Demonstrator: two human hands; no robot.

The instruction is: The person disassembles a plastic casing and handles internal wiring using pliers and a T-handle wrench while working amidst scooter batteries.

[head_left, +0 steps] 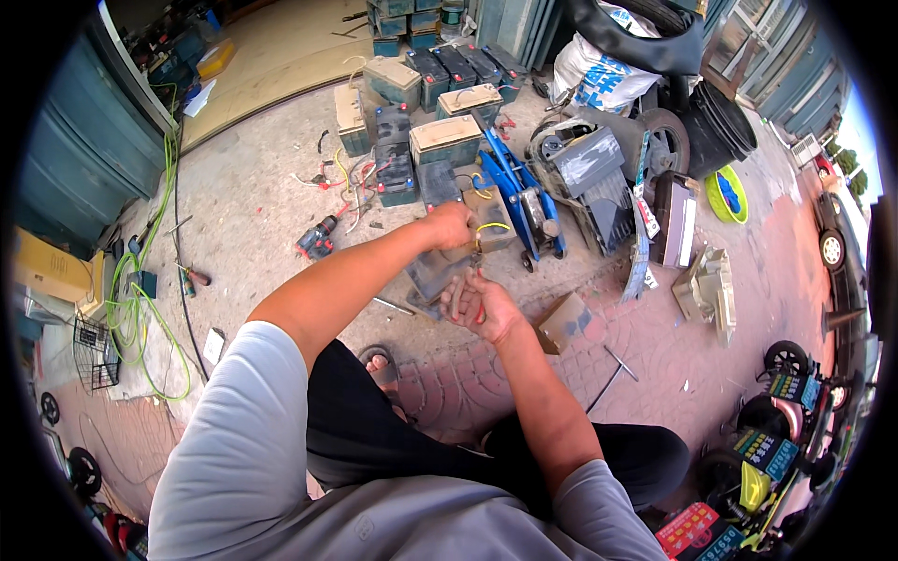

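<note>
The battery [440,271] lies on the pavement before the person, a yellow wire [493,226] at its top. Steady support and a small, square bite at the terminal would serve best. Left hand [451,224] is closed over the battery top. Right hand [477,304] is clamped on red-handled pliers [480,313].

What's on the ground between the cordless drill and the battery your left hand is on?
In the head view, loose red and yellow wires lie between the cordless drill and the battery under the left hand.

Grey short-sleeved shirt, seemingly black trousers
</note>
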